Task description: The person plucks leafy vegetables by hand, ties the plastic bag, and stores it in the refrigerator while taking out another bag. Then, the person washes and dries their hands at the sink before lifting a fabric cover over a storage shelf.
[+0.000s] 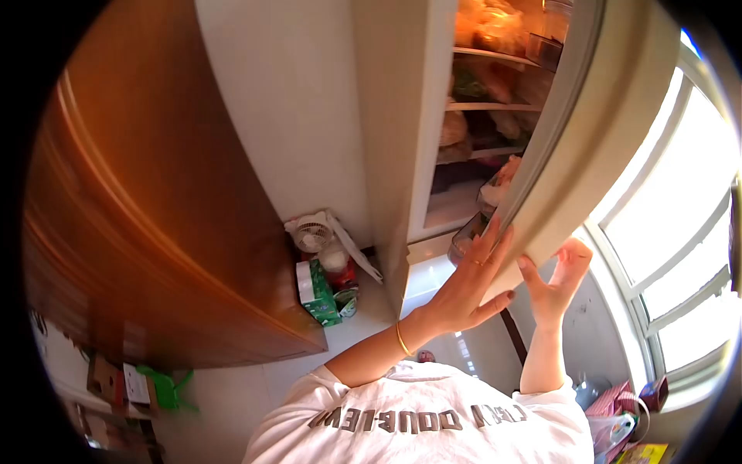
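Note:
A refrigerator door (591, 147) stands partly open, with lit shelves (495, 107) holding bagged food behind it. My left hand (471, 280), with a gold bracelet at the wrist, lies with spread fingers against the lower inner edge of the door. On the door's outer side, my right hand (558, 280) has its thumb at the door's edge and its fingers bent, thumb and fingers apart. Clear door bins (466, 238) show just above my left fingertips.
A brown wooden door (170, 201) fills the left side. Beside the refrigerator, a small fan (312, 232) and a green box (318, 294) sit on the floor. A bright window (665, 209) is at right, with bags (610, 429) below. A green stool (166, 387) stands lower left.

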A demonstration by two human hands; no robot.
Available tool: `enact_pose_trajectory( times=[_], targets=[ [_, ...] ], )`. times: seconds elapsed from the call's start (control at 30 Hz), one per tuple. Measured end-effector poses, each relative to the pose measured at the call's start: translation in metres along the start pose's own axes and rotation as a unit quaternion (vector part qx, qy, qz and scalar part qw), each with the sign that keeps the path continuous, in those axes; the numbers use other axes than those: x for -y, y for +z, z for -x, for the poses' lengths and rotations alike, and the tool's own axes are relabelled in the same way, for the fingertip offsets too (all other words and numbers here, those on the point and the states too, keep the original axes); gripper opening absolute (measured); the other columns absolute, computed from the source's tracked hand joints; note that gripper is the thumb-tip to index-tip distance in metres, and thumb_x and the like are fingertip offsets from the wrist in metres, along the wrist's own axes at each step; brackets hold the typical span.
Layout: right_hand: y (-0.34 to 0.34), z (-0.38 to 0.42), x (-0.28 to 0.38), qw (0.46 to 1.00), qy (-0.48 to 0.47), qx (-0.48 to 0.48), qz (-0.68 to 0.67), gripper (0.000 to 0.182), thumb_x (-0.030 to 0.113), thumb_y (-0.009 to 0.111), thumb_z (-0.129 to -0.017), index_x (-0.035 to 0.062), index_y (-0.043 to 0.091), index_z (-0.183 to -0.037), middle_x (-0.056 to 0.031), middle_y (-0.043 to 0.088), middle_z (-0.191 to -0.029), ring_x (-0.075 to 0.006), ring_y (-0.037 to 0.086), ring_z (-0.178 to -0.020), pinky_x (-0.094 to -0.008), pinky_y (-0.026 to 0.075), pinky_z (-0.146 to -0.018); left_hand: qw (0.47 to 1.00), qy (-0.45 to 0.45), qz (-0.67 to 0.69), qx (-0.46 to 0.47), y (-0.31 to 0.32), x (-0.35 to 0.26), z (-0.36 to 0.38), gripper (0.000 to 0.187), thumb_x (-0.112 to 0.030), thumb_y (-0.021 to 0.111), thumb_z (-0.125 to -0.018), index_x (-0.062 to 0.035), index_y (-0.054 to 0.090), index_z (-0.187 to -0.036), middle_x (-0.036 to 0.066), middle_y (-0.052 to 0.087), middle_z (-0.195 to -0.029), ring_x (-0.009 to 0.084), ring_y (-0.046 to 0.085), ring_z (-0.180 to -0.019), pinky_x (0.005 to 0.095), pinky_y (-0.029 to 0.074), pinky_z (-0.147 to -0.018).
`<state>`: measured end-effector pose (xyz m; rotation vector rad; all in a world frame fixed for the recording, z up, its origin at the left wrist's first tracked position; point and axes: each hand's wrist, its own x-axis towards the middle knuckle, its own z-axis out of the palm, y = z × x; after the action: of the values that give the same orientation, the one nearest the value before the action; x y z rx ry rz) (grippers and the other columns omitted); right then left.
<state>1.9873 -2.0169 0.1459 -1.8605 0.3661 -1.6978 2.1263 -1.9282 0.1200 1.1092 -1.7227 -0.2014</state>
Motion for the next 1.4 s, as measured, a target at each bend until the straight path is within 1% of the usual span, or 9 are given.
enact_pose_trajectory(
  times=[0.13, 0.23, 0.4, 0.97, 1.17, 1.2, 1.3, 1.33, 1.4],
  targets=[
    [0.051, -0.018, -0.008, 0.992, -0.06, 0.024, 0.104, 0.04, -0.001, 0.081, -0.065, 0.0088, 0.047, -0.083, -0.0028, 0.043, -0.084, -0.0167, 0.041, -0.075, -0.0273, 0.037, -0.07, 0.995, -0.029, -0.098, -0.016, -0.016, 0.025, 0.015, 0.093, -0.015, 0.065, -0.082, -0.0052, 0.007, -0.153, 0.027, 0.001, -0.157, 0.0425, 0.003, -0.146, 0.0572, 0.013, -0.114],
    [0.079, -0.029, -0.019, 0.988, -0.087, 0.042, 0.12, 0.036, 0.001, 0.081, -0.067, 0.0081, 0.052, -0.085, -0.0042, 0.045, -0.086, -0.0171, 0.044, -0.075, -0.0288, 0.039, -0.065, 0.985, -0.051, -0.148, -0.073, -0.021, 0.042, 0.015, 0.087, -0.023, 0.063, -0.087, -0.0003, 0.01, -0.152, 0.027, 0.006, -0.156, 0.0386, 0.005, -0.147, 0.0536, 0.011, -0.116],
    [0.112, -0.042, -0.051, 0.988, -0.112, 0.061, 0.081, 0.033, 0.001, 0.081, -0.067, 0.0073, 0.059, -0.091, -0.0064, 0.053, -0.091, -0.0206, 0.052, -0.083, -0.0312, 0.044, -0.067, 0.953, -0.068, -0.27, -0.122, -0.034, 0.08, 0.005, 0.073, -0.018, 0.059, -0.092, 0.0037, 0.018, -0.149, 0.028, 0.012, -0.154, 0.0445, 0.013, -0.143, 0.0545, 0.016, -0.113],
    [0.149, -0.081, -0.106, 0.967, -0.203, 0.145, 0.045, 0.033, -0.002, 0.077, -0.07, 0.0079, 0.062, -0.098, -0.0051, 0.057, -0.094, -0.0237, 0.052, -0.083, -0.0332, 0.044, -0.07, 0.924, -0.112, -0.303, -0.202, -0.056, 0.148, -0.017, 0.073, -0.015, 0.062, -0.089, -0.0095, 0.025, -0.151, 0.024, 0.018, -0.155, 0.0421, 0.018, -0.143, 0.0565, 0.016, -0.113],
    [0.152, -0.062, -0.081, 0.948, -0.191, 0.212, -0.141, 0.028, -0.012, 0.065, -0.069, 0.0008, 0.059, -0.093, -0.0121, 0.058, -0.087, -0.0256, 0.055, -0.077, -0.0326, 0.045, -0.067, 0.915, -0.151, -0.317, -0.199, -0.073, 0.119, 0.002, 0.07, -0.015, 0.065, -0.086, -0.0055, 0.033, -0.147, 0.017, 0.029, -0.152, 0.0369, 0.03, -0.138, 0.0478, 0.024, -0.113],
    [0.158, -0.054, -0.076, 0.936, -0.189, 0.238, -0.176, 0.028, -0.012, 0.065, -0.069, 0.0009, 0.059, -0.093, -0.0121, 0.058, -0.086, -0.0256, 0.055, -0.077, -0.0328, 0.045, -0.066, 0.918, -0.159, -0.276, -0.236, -0.077, 0.107, 0.009, 0.066, -0.008, 0.063, -0.083, -0.0047, 0.038, -0.144, 0.015, 0.042, -0.144, 0.0332, 0.042, -0.13, 0.0438, 0.032, -0.109],
    [0.182, -0.026, -0.064, 0.898, -0.148, 0.314, -0.271, 0.029, -0.011, 0.065, -0.07, 0.001, 0.058, -0.095, -0.0124, 0.058, -0.087, -0.0252, 0.055, -0.077, -0.0332, 0.045, -0.065, 0.911, -0.229, -0.196, -0.282, -0.088, 0.075, 0.054, 0.057, -0.002, 0.06, -0.082, -0.0037, 0.045, -0.137, 0.014, 0.053, -0.133, 0.03, 0.055, -0.117, 0.0397, 0.042, -0.101],
    [0.193, -0.018, -0.058, 0.887, -0.139, 0.333, -0.289, 0.028, -0.011, 0.064, -0.072, 0.0011, 0.058, -0.096, -0.0128, 0.058, -0.088, -0.0254, 0.055, -0.077, -0.0331, 0.045, -0.066, 0.894, -0.196, -0.231, -0.331, -0.089, 0.07, 0.071, 0.052, 0.003, 0.059, -0.081, -0.006, 0.049, -0.131, 0.012, 0.061, -0.112, 0.0264, 0.064, -0.097, 0.0355, 0.05, -0.084],
    [0.213, 0.007, -0.044, 0.852, -0.067, 0.397, -0.335, 0.027, -0.011, 0.064, -0.074, 0.0007, 0.059, -0.098, -0.0134, 0.057, -0.093, -0.0238, 0.056, -0.079, -0.0313, 0.047, -0.07, 0.862, -0.246, -0.231, -0.379, -0.092, 0.048, 0.114, 0.051, 0.005, 0.06, -0.081, -0.0058, 0.05, -0.129, 0.012, 0.061, -0.11, 0.0239, 0.066, -0.093, 0.0337, 0.051, -0.081]
  ],
)
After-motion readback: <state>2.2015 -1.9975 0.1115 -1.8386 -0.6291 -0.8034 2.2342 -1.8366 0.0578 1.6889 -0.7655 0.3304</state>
